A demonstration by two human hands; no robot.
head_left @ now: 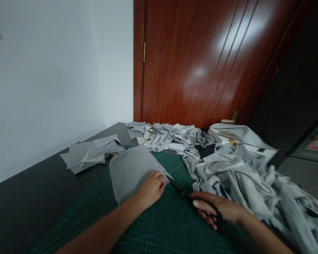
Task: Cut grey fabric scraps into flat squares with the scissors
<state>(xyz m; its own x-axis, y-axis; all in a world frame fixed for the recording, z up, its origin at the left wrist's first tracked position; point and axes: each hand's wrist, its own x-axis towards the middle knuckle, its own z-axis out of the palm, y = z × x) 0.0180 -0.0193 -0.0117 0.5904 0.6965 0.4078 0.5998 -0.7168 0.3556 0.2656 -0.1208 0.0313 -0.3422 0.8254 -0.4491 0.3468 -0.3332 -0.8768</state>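
Observation:
A light grey piece of fabric (131, 169) lies on the green cutting mat (161, 225). My left hand (152, 185) is closed on the fabric near its right corner, fingers curled down. In my right hand (213, 208) is a pair of black scissors (180, 190), its handles around my thumb and fingers. The blades point up and left, and their tips meet the fabric's right edge just beside my left hand. How far the blades are apart cannot be made out.
Flat grey fabric pieces (87, 153) lie on the dark table (42, 197) at left. Scraps (172, 135) are heaped along the back. A large pile of grey cloth (243, 173) covers the right side, before a white box (267, 153). Behind stand a wooden door (185, 63) and white wall (55, 70).

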